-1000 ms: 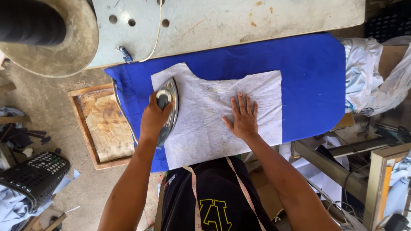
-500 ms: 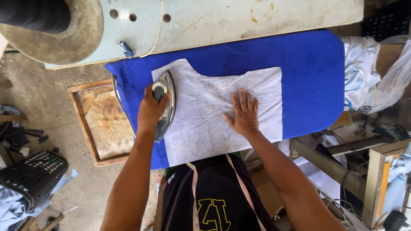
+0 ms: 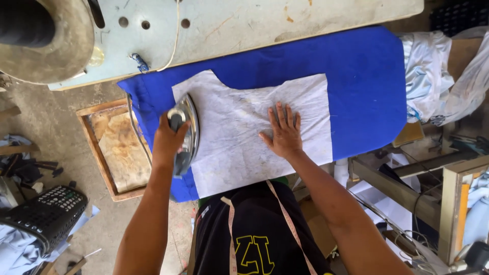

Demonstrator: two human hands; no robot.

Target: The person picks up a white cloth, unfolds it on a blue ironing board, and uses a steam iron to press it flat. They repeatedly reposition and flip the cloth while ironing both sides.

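A white cut piece of fabric (image 3: 239,117) lies flat on a blue padded ironing board (image 3: 356,76). My left hand (image 3: 168,140) grips the handle of a metal iron (image 3: 187,130) resting on the left edge of the white piece. My right hand (image 3: 282,133) lies flat, fingers spread, on the middle of the white fabric, pressing it down. A measuring tape (image 3: 285,214) hangs around my neck over a black shirt.
A pale metal table (image 3: 244,23) borders the board's far side, with a large round dish (image 3: 56,48) at its left. A wooden tray (image 3: 114,147) sits on the floor at left, a black basket (image 3: 48,216) lower left. White cloth (image 3: 425,71) is piled at right.
The iron in my left hand has slid toward me along the left edge of the white piece. My right hand stays flat in nearly the same spot.
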